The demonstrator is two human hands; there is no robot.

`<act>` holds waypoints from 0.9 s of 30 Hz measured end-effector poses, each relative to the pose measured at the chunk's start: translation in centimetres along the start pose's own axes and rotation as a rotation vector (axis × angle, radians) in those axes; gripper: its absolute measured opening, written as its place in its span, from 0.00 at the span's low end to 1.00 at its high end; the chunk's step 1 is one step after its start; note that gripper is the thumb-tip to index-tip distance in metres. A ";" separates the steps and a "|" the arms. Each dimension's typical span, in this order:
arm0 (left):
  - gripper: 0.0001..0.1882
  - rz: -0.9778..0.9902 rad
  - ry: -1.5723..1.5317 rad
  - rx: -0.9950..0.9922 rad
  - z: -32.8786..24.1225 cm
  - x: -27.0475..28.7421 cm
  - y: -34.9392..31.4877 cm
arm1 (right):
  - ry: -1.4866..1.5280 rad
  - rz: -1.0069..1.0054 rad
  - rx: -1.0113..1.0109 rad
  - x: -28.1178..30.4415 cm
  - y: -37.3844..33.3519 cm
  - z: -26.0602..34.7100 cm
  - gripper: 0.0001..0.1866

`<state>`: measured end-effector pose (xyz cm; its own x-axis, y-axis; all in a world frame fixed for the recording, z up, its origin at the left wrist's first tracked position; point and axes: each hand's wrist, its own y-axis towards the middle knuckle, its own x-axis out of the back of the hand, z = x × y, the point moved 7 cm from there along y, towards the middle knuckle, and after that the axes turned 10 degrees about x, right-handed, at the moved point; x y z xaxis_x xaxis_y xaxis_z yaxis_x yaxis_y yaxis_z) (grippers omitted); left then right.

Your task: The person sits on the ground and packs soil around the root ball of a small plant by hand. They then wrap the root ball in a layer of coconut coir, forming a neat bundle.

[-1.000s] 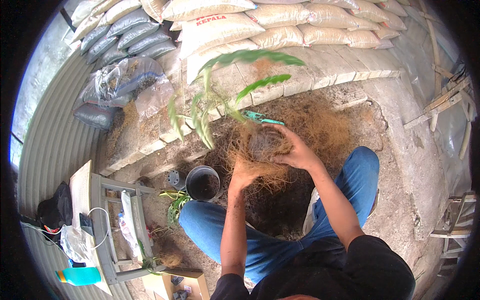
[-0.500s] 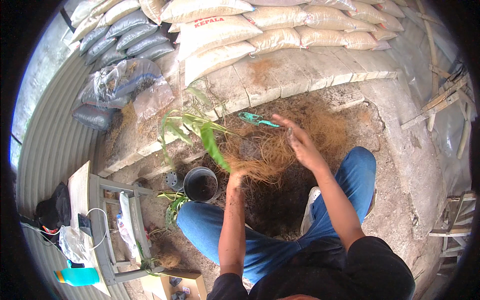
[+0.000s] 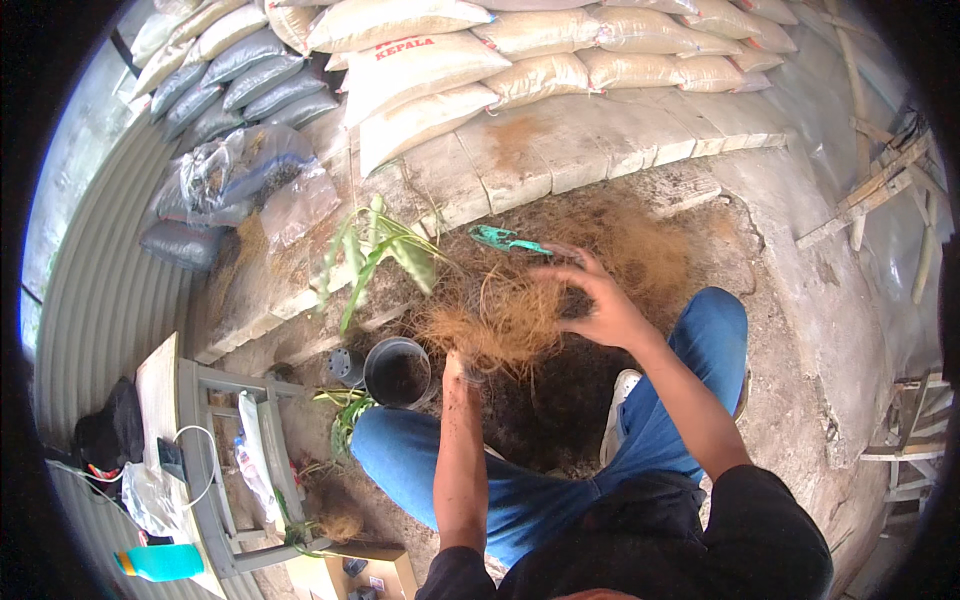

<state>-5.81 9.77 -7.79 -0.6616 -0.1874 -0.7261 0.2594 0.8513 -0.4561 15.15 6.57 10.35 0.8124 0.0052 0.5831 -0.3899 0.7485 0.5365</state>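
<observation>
My left hand [image 3: 457, 366] is under a shaggy mass of brown fibrous roots [image 3: 490, 322], which hides most of its fingers; the mass rests on it. Long green leaves of a plant [image 3: 395, 245] rise from the far left side of this mass. My right hand [image 3: 592, 298] is at the mass's right side, with its fingers apart and curved and the thumb held away. Just beyond its fingertips lies a teal hand trowel [image 3: 505, 239]. Dark loose soil [image 3: 545, 415] covers the ground below, between my legs.
A black plant pot [image 3: 398, 371] and a smaller dark pot [image 3: 346, 366] stand by my left knee, with leafy cuttings [image 3: 348, 418] beside them. Loose brown fibre [image 3: 650, 255] lies to the right. Stacked sacks [image 3: 540, 80] line the back ledge. A wooden stool [image 3: 240, 470] is at left.
The plant's leaves have swung upward and the root mass has turned in my left hand. My right hand has come down from near the trowel's handle to the mass's side, its fingers spreading.
</observation>
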 end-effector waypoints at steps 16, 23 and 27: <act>0.26 0.000 -0.021 0.012 0.5 1.0 -0.1 | 0.350 0.002 0.065 0.6 0.7 1.4 0.11; 0.27 0.017 -0.023 0.016 0.5 0.4 0.7 | 0.448 -0.118 -0.014 0.6 0.2 0.3 0.06; 0.27 0.030 -0.021 0.021 0.6 0.2 0.8 | 0.490 -0.112 -0.103 0.1 -0.2 0.0 0.07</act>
<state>-5.31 10.14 -8.60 -0.6386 -0.1721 -0.7501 0.2940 0.8461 -0.4445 15.33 6.45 10.28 0.9643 0.2125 0.1580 -0.2638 0.8238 0.5018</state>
